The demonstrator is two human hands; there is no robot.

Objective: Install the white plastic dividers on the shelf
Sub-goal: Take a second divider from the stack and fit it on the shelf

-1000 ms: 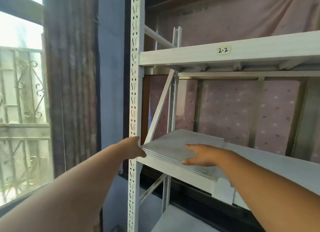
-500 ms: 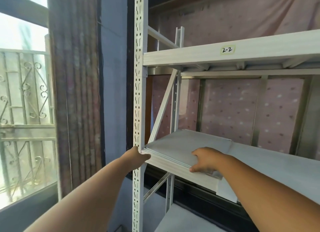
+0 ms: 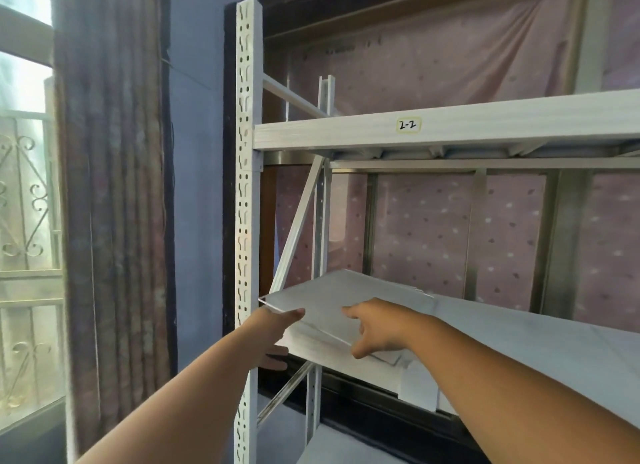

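Both hands are seen at the front left corner of a white metal shelf (image 3: 519,345), whose perforated upright (image 3: 246,221) stands beside a blue wall (image 3: 197,186) and a patterned curtain (image 3: 110,186); a barred window (image 3: 24,221) is seen at the far left. A pink dotted cloth (image 3: 426,228) is hung behind the rack, and a beam above carries a label marked "2-2" (image 3: 408,125). A stack of white plastic dividers (image 3: 346,300) is lying on the shelf's left end. The left hand (image 3: 273,328) is closed on the stack's front left corner, thumb on top and fingers (image 3: 273,358) underneath. The right hand (image 3: 375,328) is clamped on the stack's front edge, fingers spread over the top sheet and thumb below. Both forearms are stretched forward. Compared with half a second earlier, the top sheet's front left corner is lifted clear of the sheets beneath, the left thumb has been moved onto the top, and the right hand has been shifted leftward along the edge. The camera view is tilted lower and nearer.
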